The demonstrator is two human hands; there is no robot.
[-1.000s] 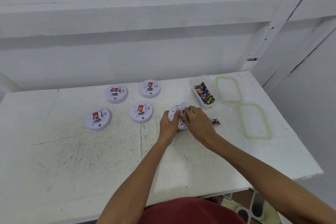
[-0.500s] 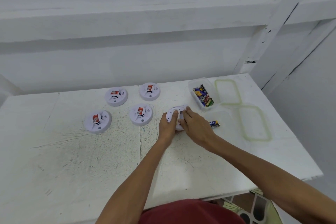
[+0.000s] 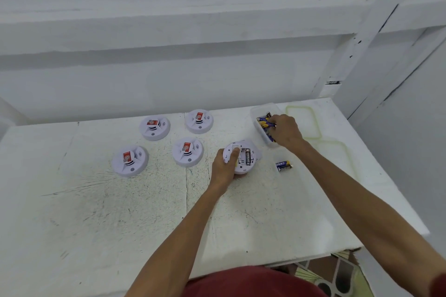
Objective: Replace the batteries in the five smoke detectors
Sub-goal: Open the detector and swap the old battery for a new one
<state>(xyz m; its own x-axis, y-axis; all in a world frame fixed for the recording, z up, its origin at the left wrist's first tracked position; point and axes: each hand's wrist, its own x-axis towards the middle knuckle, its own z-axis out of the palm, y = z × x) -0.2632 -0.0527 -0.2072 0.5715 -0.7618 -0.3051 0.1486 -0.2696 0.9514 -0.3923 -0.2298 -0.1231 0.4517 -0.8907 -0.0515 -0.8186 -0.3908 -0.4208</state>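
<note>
One white smoke detector lies back-up on the white table, its battery bay uncovered with a single black battery seated inside. My left hand grips this detector from its left side, thumb on top. My right hand reaches into the clear plastic box of batteries at the back right, and its fingertips pinch a blue-and-yellow battery there. Two loose batteries lie on the table right of the held detector.
Several other detectors with red stickers lie face-up to the left. Two clear lids lie flat right of the box. A wall stands behind, and the table ends at right and front.
My right hand has left the detector and moved back-right into the battery box. With it gone, a black battery shows in the detector's bay. My left hand stays on the detector.
</note>
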